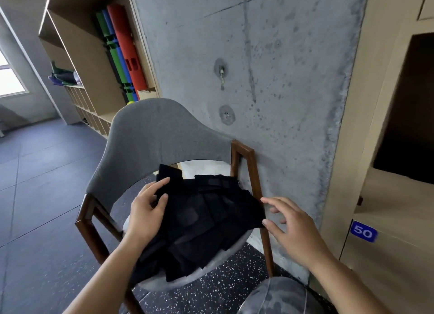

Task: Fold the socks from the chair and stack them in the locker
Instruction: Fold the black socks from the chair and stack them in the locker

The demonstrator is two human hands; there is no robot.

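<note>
A heap of black socks (202, 222) lies on the seat of a grey chair (152, 135) with a brown wooden frame. My left hand (146, 210) pinches one black sock (168, 180) at the heap's far left, thumb and fingers closed on its edge. At the heap's right edge hovers my right hand (291, 227), fingers spread and relaxed, holding nothing. An open locker compartment (404, 116) with a dark inside stands at the right, above a door marked 50 (362, 231).
A concrete wall (270, 79) rises right behind the chair. Wooden shelving (77, 55) at the left holds rolled coloured mats (122, 53) and folded cloth. Dark floor tiles spread to the left. My knee in patterned fabric (279, 297) shows at the bottom.
</note>
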